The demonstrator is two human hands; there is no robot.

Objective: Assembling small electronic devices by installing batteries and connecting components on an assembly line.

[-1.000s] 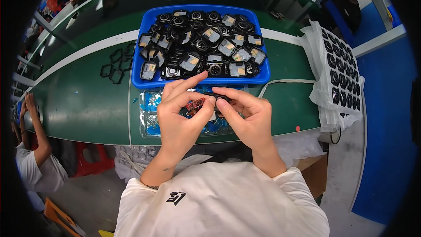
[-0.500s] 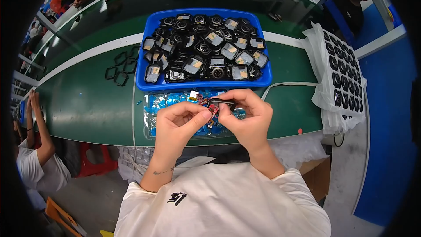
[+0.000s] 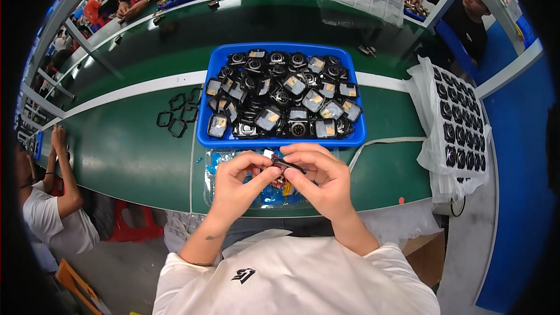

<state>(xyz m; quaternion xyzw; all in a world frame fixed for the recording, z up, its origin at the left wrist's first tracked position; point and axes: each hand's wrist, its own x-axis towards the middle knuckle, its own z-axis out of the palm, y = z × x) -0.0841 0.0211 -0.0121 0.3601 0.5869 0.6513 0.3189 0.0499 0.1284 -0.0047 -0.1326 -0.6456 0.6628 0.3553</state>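
Much of the small dark part (image 3: 286, 166) pinched between the two hands is hidden: fingertips cover both ends, and only a thin black sliver with a reddish edge shows between them, so its exact shape cannot be made out. It sits just below the centre of the frame, raised above the bench (image 3: 134, 157), directly under the near wall of the blue bin (image 3: 280, 140). Its long axis runs roughly left to right across the frame, tipping slightly down toward the right; a pale bit shows at its upper left end.

The left hand (image 3: 239, 184) is curled, thumb and forefinger closed on the left end of the part. The right hand (image 3: 324, 181) is likewise clenched around the right end, its fingers arching over the top. Both forearms come up from the lower edge, above a white shirt (image 3: 291, 280).

Beneath the hands lies a clear plastic bag (image 3: 219, 163) with blue and red bits inside, mostly covered by the hands, so its contents are hard to tell. The blue bin, in the upper middle, is heaped with black round parts and silvery squares, too small to separate. A few black frame-shaped rings (image 3: 178, 114) lie on the bench to the left of the bin. At the right, a white tray (image 3: 458, 122) of black round pieces stands on the bench edge, bent by the lens. Another person's arm and white sleeve (image 3: 55, 210) are cut off at the left rim; more people sit along the top, partly out of frame.
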